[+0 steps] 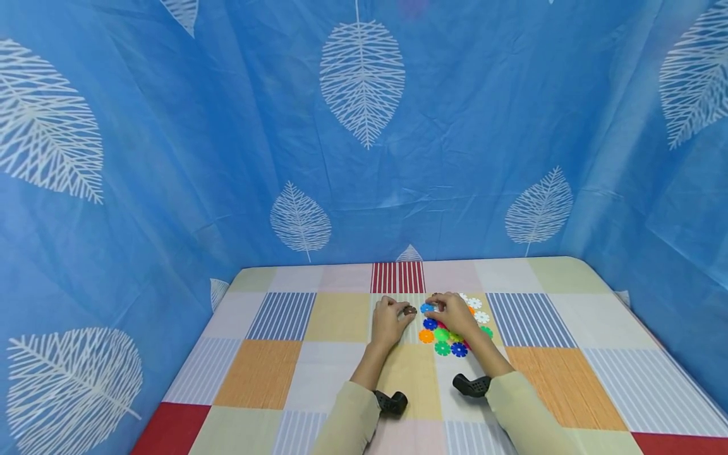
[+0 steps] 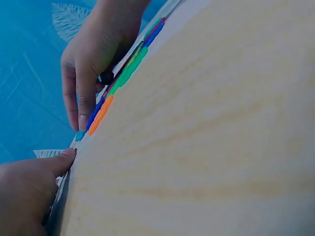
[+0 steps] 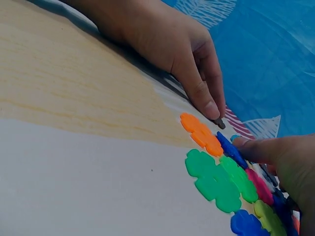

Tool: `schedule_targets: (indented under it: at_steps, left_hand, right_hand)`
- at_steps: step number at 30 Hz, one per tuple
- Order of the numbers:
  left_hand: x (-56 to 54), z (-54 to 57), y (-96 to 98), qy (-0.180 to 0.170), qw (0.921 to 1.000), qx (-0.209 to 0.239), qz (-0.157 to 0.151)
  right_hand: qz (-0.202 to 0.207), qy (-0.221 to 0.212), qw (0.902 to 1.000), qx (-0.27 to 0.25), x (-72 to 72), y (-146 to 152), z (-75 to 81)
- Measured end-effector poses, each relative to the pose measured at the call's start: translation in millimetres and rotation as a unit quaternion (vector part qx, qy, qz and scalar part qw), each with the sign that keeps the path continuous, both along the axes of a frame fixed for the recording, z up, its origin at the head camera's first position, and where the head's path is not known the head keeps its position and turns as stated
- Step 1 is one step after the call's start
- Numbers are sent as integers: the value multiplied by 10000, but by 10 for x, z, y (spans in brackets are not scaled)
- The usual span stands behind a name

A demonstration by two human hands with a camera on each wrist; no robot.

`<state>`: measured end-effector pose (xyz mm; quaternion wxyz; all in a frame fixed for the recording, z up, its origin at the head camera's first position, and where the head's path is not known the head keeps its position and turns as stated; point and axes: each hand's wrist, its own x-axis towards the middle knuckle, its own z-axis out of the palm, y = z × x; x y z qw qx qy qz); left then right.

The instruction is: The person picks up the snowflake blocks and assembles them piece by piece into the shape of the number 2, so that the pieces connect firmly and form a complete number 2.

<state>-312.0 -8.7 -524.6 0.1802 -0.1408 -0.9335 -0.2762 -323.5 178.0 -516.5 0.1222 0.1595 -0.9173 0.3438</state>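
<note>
My left hand (image 1: 389, 323) pinches a brown notched plastic disc (image 1: 410, 310) between thumb and fingers, close over the cloth. Just to its right, my right hand (image 1: 457, 316) has thumb and fingertips on a light blue disc (image 1: 426, 308), pinching it by the edge. The two discs face each other with a small gap. In the right wrist view the brown disc (image 3: 220, 123) shows under the left fingertips, and the right thumb (image 3: 248, 149) covers most of the light blue one. Beneath the right hand lie several flower-shaped discs, among them an orange one (image 1: 426, 336) and a green one (image 1: 442, 348).
White discs (image 1: 481, 317) lie beyond the right hand, and a dark blue disc (image 1: 459, 349) at the pile's near side. A patchwork cloth (image 1: 335, 366) covers the table. Blue leaf-print curtains (image 1: 455, 158) stand around its back and sides. Each wrist wears a black device (image 1: 392, 403).
</note>
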Motion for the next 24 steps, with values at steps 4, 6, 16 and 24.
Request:
schedule_targets:
  at_steps: [4, 6, 16, 24]
  left_hand:
    - [9, -11, -18, 49, 9987, 465, -191]
    - [11, -12, -32, 83, 9954, 878, -380]
    - [78, 60, -134, -995, 9285, 3378, -1175]
    - [260, 275, -178, -1708, 8391, 4846, -1786]
  right_hand:
    - [-140, -50, 9998, -136, 20, -15, 0]
    - [-94, -45, 9995, -301, 30, -21, -1]
    - [173, 106, 9854, -1688, 142, -92, 51]
    - [673, -16, 9559, -2860, 455, -299, 328]
